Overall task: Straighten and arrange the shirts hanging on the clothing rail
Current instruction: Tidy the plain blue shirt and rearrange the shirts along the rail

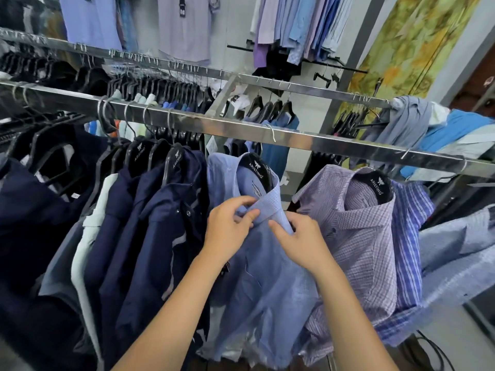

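Note:
A light blue shirt [267, 285] hangs on a black hanger [255, 168] from the steel clothing rail [241, 131]. My left hand [227, 231] pinches the left side of its collar. My right hand [300, 242] grips the right collar point just below the neck. Both hands meet at the collar front. To the right hangs a purple checked shirt [359, 236] on its own black hanger. To the left hang several navy shirts [150, 236], packed close together.
A blue striped shirt [409, 236] hangs past the purple one. Grey and blue garments [417, 124] are draped over the rail's right end. A second rail [187, 65] with dark hangers runs behind. More shirts [297, 25] hang on the wall.

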`<state>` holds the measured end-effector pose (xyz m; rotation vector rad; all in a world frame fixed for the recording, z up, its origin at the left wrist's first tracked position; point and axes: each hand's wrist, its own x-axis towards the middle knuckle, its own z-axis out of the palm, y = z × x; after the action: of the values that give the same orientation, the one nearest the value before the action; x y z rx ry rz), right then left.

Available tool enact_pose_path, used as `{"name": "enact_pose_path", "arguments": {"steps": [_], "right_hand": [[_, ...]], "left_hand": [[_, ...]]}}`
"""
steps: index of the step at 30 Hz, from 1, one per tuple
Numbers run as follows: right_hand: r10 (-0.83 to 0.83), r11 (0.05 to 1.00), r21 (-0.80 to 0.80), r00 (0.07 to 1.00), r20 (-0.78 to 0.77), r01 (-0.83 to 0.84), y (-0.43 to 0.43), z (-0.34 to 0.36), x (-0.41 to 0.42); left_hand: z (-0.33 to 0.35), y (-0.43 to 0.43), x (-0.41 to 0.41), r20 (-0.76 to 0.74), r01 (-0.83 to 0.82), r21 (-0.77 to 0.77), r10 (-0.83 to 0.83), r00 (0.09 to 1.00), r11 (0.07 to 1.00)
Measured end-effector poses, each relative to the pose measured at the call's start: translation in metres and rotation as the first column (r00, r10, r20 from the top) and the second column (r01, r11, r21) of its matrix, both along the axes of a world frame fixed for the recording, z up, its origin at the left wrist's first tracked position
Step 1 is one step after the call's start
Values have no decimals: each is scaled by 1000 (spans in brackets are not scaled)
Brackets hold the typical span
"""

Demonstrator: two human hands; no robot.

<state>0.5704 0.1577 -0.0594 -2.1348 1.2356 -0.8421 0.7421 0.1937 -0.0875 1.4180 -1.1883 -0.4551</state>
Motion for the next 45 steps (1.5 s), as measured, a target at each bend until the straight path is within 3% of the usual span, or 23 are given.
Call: {"name": "enact_pose_path", "arguments": {"steps": [3,7,15,19,24,32,34,36,38,40,43,45], "right_hand": [[9,999,37,1000,-22,-9,7,-6,-4],[38,996,77,999,-36,-35,16,-17,-14],[245,952,217,962,-124,-215,40,-36,-43],[361,888,328,930,-66,-322,54,-43,-69],[409,840,366,911,62,-402,72,-66,-92],[528,698,523,845,86,-490,107,-104,-93],[535,650,582,838,105,-488,118,-107,-87],[517,606,636,844,141,-477,125,-110,-82],[482,583,674,861,164,-454,131,-113,-77],[450,564,702,875,180,-435,136,-114,-73],[414,496,741,873,256,-453,143,-108,-68],[424,480,728,856,296,-490,146,-105,-65]], "left_hand": [[-6,8,-6,9,-72,-94,73,997,993],[-13,31,-28,-57,-75,-107,69,996,991],[-44,64,-69,-41,104,117,-100,994,988],[-54,84,-96,-159,192,212,-160,974,958],[-78,123,-121,-267,215,339,-125,956,916],[-103,197,-137,-520,309,501,-4,854,809],[-120,215,-133,-456,280,556,5,890,782],[-132,226,-135,-264,210,626,-49,963,751],[-134,233,-146,-88,96,598,-54,995,796],[-140,235,-157,-9,10,489,-7,1000,872],[-151,243,-165,-111,-161,395,221,969,904],[-146,248,-161,-222,-153,399,257,940,904]]}}
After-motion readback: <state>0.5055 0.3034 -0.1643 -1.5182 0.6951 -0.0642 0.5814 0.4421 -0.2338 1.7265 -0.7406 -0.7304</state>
